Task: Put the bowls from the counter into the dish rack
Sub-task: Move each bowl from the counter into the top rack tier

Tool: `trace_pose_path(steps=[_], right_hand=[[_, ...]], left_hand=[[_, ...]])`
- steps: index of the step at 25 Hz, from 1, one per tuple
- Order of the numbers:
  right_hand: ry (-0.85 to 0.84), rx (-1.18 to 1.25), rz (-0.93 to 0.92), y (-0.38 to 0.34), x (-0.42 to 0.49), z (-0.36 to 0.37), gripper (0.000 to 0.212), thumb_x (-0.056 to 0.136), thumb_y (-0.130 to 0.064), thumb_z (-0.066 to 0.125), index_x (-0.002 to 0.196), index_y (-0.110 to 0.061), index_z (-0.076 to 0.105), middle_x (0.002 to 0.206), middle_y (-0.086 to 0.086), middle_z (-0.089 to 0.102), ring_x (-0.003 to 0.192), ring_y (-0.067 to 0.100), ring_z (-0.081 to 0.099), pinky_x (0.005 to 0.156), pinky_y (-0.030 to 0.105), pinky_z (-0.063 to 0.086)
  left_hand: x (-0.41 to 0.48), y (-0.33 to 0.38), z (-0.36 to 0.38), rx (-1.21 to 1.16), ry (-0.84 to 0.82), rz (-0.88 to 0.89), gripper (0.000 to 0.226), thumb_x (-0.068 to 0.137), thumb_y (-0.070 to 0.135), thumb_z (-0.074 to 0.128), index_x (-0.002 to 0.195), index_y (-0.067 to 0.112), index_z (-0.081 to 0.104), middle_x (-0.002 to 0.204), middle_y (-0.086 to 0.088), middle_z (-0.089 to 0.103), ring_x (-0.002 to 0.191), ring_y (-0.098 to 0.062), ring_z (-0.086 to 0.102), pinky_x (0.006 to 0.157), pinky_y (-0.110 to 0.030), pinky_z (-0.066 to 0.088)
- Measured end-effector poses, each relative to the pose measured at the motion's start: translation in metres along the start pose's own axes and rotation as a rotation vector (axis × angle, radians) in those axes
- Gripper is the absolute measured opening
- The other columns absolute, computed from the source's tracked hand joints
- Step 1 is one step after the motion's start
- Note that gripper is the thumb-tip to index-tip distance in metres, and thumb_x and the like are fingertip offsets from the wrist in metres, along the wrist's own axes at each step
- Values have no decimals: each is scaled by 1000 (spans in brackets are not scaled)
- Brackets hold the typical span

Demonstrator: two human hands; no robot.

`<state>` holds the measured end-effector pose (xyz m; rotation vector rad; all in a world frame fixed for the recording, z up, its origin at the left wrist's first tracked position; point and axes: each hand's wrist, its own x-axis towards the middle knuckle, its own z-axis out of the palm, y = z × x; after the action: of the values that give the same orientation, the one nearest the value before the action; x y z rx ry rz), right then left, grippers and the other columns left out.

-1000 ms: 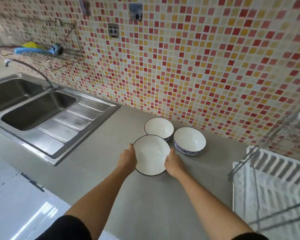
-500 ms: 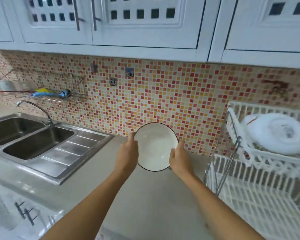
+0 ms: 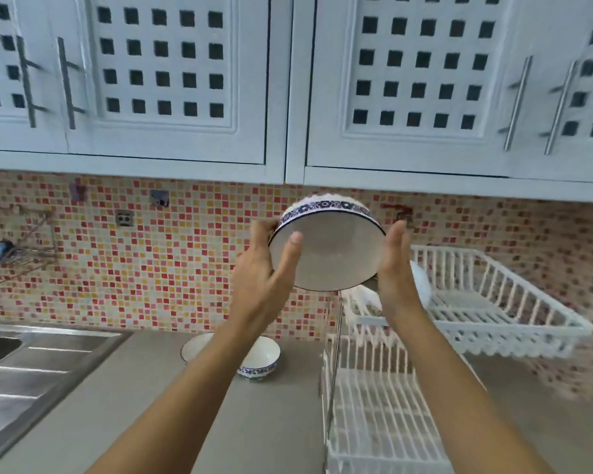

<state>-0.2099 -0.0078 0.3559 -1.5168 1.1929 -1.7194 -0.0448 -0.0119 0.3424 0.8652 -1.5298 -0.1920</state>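
A white bowl with a blue patterned band (image 3: 332,251) is held up in the air between both hands, tilted with its inside facing me. My left hand (image 3: 264,271) grips its left rim and my right hand (image 3: 396,268) presses its right rim. It hangs just left of the upper tier of the white dish rack (image 3: 493,302), where a white dish (image 3: 420,282) stands behind my right hand. Two more bowls remain on the grey counter (image 3: 271,422): one (image 3: 261,360) and another (image 3: 194,348) partly hidden by my left forearm.
The rack's lower tier (image 3: 374,405) stands on the counter at the right. A steel sink drainboard (image 3: 31,378) lies at the left. White wall cabinets (image 3: 288,80) hang overhead above the mosaic tile wall, with a wire shelf (image 3: 11,254) at far left.
Both hands have lifted the bowl from the counter up and to the right, level with the rack's upper tier. The view has tilted upward.
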Motion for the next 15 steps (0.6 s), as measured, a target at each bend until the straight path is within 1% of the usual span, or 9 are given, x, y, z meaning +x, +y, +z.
trace_pose_path(steps=[1,2,3,4,5,7,10,12,15], right_hand=[[4,15,3,1,6,-21,68,86,-70,21,143,-33,16,147,-4,33,131,19,39,112,47,32],[-9,18,-7,3,12,-43,57,86,-70,25,133,-37,24,135,-6,43,124,19,46,109,53,35],[-40,3,-21,8,18,-65,49,85,-70,29,122,-38,31,123,-9,48,114,16,51,105,55,40],[-84,-10,-35,11,26,-88,45,84,-72,34,117,-42,36,118,-12,50,109,13,53,103,55,42],[-142,-14,-40,16,33,-110,46,79,-74,39,117,-50,40,120,-14,52,110,13,55,100,54,45],[-276,-9,-23,22,48,-156,58,68,-77,51,123,-59,42,129,-16,54,114,15,59,95,50,51],[-404,-128,2,33,68,-229,86,52,-81,64,131,-57,39,130,-12,58,109,15,64,88,39,55],[-432,-184,10,42,79,-263,88,46,-80,69,127,-56,42,133,-5,57,109,17,65,85,35,56],[-442,-224,-26,55,96,-307,88,40,-76,74,119,-49,45,131,-12,54,107,6,64,80,25,56]], left_hand=[[2,7,16,-60,-36,5,46,82,62,32,112,28,42,96,21,60,81,8,60,66,-19,50],[3,14,34,-122,-67,6,42,83,60,32,109,28,42,94,24,58,81,14,58,63,-11,46],[4,21,52,-178,-91,-2,37,86,57,33,107,27,41,93,25,57,81,19,56,61,-8,45],[6,27,71,-225,-110,-16,32,89,52,32,106,26,41,91,24,56,80,21,55,62,-5,45],[7,31,89,-253,-125,-29,29,90,48,31,104,25,42,90,24,55,79,22,54,62,-3,44],[12,38,125,-282,-161,-35,22,89,47,30,97,30,42,89,21,55,78,18,54,64,-7,44],[18,49,185,-317,-239,-50,18,88,51,31,87,36,41,87,17,56,76,10,55,65,-17,44],[22,52,215,-331,-304,-48,28,84,62,31,88,37,42,89,16,56,81,3,56,74,-28,47],[31,56,255,-254,-449,-37,46,73,72,36,99,34,43,103,13,61,96,-9,60,85,-37,52]])
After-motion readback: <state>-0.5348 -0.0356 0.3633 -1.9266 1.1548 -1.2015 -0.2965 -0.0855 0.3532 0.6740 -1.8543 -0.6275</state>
